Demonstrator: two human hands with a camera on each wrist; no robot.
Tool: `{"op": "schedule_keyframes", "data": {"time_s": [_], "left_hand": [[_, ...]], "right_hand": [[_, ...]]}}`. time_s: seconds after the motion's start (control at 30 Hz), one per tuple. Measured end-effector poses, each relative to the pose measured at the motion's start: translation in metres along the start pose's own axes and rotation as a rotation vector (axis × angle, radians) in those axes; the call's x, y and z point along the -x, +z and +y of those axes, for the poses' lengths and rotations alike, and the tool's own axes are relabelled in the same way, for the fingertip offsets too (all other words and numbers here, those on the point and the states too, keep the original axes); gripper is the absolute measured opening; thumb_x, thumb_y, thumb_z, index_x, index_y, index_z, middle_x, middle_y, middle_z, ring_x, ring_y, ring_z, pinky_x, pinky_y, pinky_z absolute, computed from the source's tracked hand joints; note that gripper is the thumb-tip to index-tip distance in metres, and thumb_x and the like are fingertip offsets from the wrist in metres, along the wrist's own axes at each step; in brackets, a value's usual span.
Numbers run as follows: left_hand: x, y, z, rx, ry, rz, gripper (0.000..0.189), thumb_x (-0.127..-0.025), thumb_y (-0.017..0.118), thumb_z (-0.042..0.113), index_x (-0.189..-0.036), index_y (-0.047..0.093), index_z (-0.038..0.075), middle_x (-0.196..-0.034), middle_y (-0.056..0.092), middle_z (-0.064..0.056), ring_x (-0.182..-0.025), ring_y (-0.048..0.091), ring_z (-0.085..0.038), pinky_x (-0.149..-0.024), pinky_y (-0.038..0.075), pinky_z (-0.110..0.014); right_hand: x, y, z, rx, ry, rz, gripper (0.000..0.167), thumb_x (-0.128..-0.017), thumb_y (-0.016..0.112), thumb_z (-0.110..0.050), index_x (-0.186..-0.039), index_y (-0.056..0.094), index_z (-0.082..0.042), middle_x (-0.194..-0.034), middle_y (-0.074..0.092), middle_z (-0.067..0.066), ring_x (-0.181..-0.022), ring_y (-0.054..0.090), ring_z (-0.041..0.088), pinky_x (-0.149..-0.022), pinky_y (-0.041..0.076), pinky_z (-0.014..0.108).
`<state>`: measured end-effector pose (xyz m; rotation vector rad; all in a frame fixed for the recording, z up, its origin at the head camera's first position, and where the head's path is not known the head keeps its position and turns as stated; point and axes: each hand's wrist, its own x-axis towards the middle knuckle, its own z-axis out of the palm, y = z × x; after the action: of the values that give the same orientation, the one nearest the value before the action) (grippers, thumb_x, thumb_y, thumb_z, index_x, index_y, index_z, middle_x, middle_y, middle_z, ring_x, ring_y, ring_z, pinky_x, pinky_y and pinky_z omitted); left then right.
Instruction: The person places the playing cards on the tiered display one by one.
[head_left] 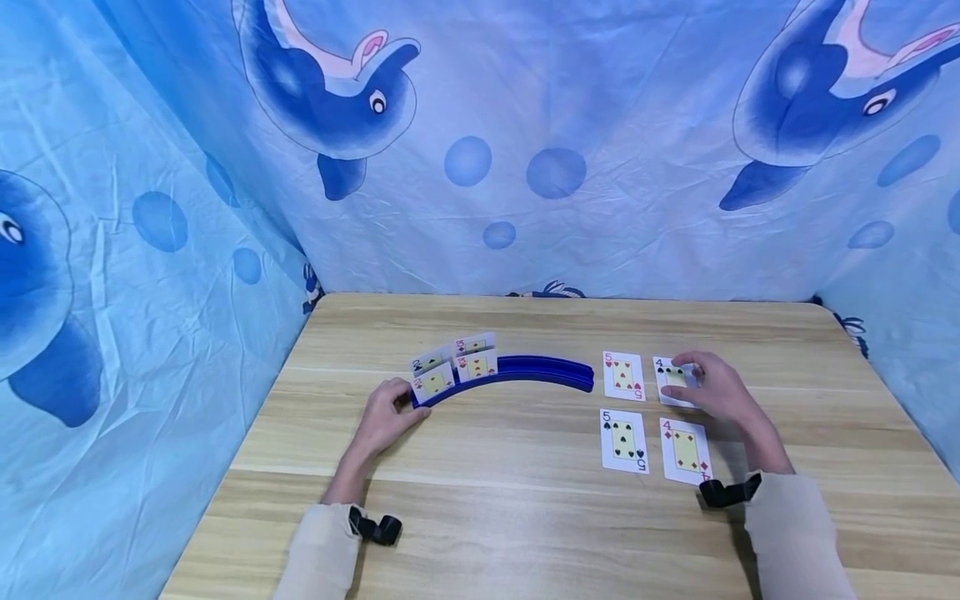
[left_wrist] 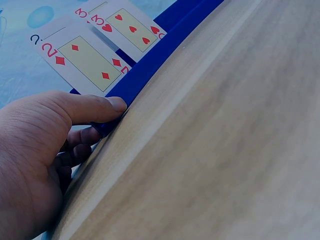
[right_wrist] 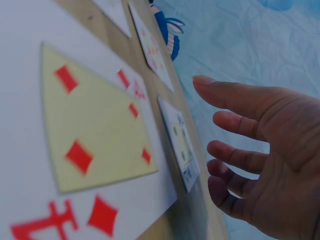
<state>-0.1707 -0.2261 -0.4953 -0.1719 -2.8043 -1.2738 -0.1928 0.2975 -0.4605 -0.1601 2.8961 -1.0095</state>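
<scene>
My left hand (head_left: 386, 417) grips the left end of a curved blue card holder (head_left: 536, 367), its thumb along the front edge in the left wrist view. Standing in that holder are the two of diamonds (left_wrist: 90, 62), a black two (head_left: 429, 362) behind it, the three of hearts (left_wrist: 131, 29) and another red three (head_left: 476, 344). Over on the right, my right hand (head_left: 716, 387) hovers above the four of spades (head_left: 666, 385), thumb and fingers apart. The right wrist view shows a gap between that hand (right_wrist: 280, 145) and the card, with nothing held.
Face up on the wooden table (head_left: 510, 500) lie the five of hearts (head_left: 622, 377), the five of spades (head_left: 623, 441) and the four of diamonds (head_left: 686, 450), nearest my right wrist. A blue dolphin-print cloth (head_left: 525, 100) hangs behind the table and at both sides.
</scene>
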Motion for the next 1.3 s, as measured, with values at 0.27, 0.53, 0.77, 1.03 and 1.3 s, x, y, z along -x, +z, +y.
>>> {"op": "schedule_keyframes", "data": {"time_s": [0.27,0.53,0.77,1.03,1.3], "left_hand": [[0.001,0.001,-0.002,-0.005,0.051,0.022,0.033,-0.078,0.082,0.014,-0.106,0.072,-0.002,-0.105,0.068,-0.016,-0.096,0.059,-0.025,-0.081,0.046,-0.027],[0.000,0.002,-0.003,-0.012,0.031,0.016,0.034,-0.078,0.082,0.014,-0.107,0.072,-0.001,-0.106,0.069,-0.015,-0.099,0.060,-0.026,-0.084,0.047,-0.030],[-0.002,0.002,-0.001,-0.014,0.008,-0.001,0.032,-0.079,0.082,0.014,-0.106,0.072,0.000,-0.107,0.069,-0.014,-0.100,0.059,-0.025,-0.086,0.045,-0.032],[-0.003,0.002,-0.002,0.004,0.013,0.004,0.028,-0.079,0.083,0.013,-0.102,0.072,0.000,-0.105,0.069,-0.014,-0.098,0.059,-0.024,-0.086,0.045,-0.034],[-0.001,0.001,-0.002,0.015,0.003,0.008,0.030,-0.078,0.083,0.012,-0.103,0.072,0.000,-0.105,0.069,-0.015,-0.099,0.059,-0.026,-0.087,0.046,-0.035]], "right_hand": [[0.003,0.004,0.009,-0.003,0.052,-0.035,0.060,-0.083,0.081,-0.029,-0.128,0.058,0.003,-0.146,0.038,0.037,-0.127,0.043,0.058,-0.101,0.039,0.068],[0.005,0.008,0.016,0.037,0.005,-0.003,0.060,-0.082,0.081,-0.032,-0.124,0.060,0.005,-0.148,0.031,0.041,-0.134,0.030,0.060,-0.101,0.033,0.072],[0.006,0.010,0.018,0.056,-0.006,-0.001,0.061,-0.080,0.082,-0.036,-0.121,0.061,0.005,-0.149,0.027,0.043,-0.135,0.023,0.064,-0.101,0.027,0.075],[0.006,0.013,0.021,0.104,-0.030,0.008,0.060,-0.081,0.081,-0.038,-0.119,0.060,0.004,-0.148,0.029,0.042,-0.133,0.024,0.063,-0.099,0.027,0.072],[0.004,0.016,0.019,0.123,-0.021,0.010,0.058,-0.084,0.079,-0.040,-0.118,0.060,0.003,-0.149,0.029,0.040,-0.130,0.025,0.061,-0.095,0.030,0.069]]}}
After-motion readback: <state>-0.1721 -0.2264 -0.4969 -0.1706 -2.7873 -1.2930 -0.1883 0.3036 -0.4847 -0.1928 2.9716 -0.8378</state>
